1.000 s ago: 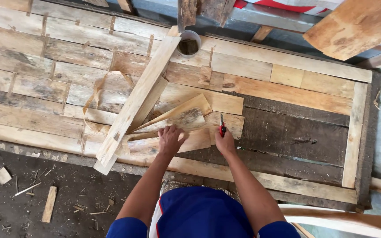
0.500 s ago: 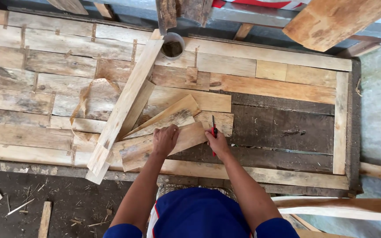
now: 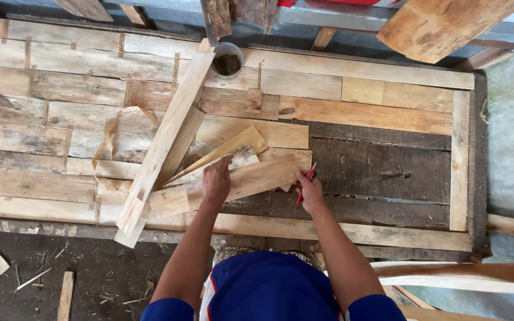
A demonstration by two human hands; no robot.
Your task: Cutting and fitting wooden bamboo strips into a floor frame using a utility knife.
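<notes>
Two hands are down on the same short board [image 3: 242, 181], and the whole picture hangs on how that board lies: its long axis runs from lower left up to the right, slanting across the planked surface [image 3: 382, 172]. The left hand [image 3: 216, 180] is pressed palm-down on the board's middle, fingers curled over the far edge, pinning it flat. The right hand [image 3: 310, 191] sits at the board's right end, just off the corner, fingers closed round a red pencil [image 3: 304, 183] whose tip points up toward that end. So the right hand is the nearer one to the end grain, the left nearer the centre. More thin offcuts [image 3: 233, 148] are fanned beneath, and a long plank [image 3: 168, 142] leans diagonally just to the left, touching the pile. A small can [image 3: 228, 60] stands well apart at the far edge.
</notes>
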